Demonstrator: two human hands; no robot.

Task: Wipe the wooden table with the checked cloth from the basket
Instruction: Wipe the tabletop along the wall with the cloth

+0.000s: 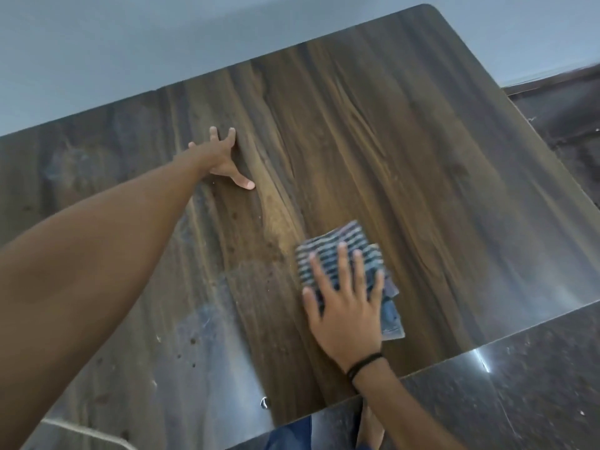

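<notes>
On table [422, 151], R hand [345, 306] flat on cloth [334, 254], L hand [224, 157] splayed

Cloth [354, 235] lies on the table [422, 157], near its front edge. Right hand [344, 316] sits flat on top of cloth. Left hand [224, 157] rests on table behind and left of cloth, well apart.
</notes>
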